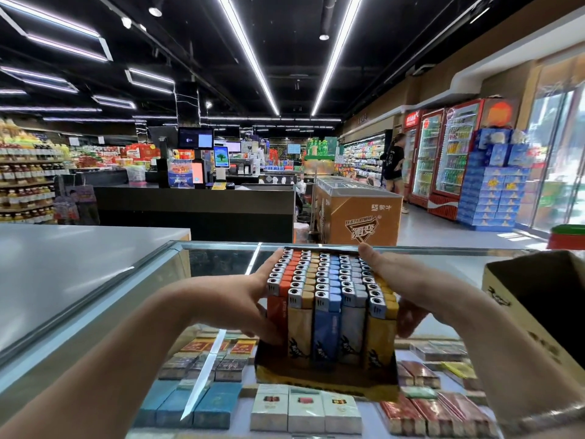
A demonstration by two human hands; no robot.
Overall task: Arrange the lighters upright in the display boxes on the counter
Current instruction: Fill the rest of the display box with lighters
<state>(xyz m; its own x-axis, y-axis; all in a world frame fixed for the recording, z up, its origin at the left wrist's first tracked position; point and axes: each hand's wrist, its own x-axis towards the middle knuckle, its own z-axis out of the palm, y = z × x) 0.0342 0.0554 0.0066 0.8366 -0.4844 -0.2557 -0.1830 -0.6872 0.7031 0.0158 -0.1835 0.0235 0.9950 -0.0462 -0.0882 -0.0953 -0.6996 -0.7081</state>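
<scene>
My left hand [253, 299] and right hand [408, 286], fingers flat, press the upright lighters [329, 293] together in their box [326, 375]; I should squeeze evenly, keeping rows straight.

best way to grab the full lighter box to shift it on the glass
Grip the lighter box low on its left and right walls, one hand per side, about where the left hand and right hand sit now. The tray is shallow, so squeezing only the lighters may tip them.

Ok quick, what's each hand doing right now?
Left hand: fingers straight, pressing the left side of the lighters.
Right hand: fingers straight, pressing their right side.
</scene>
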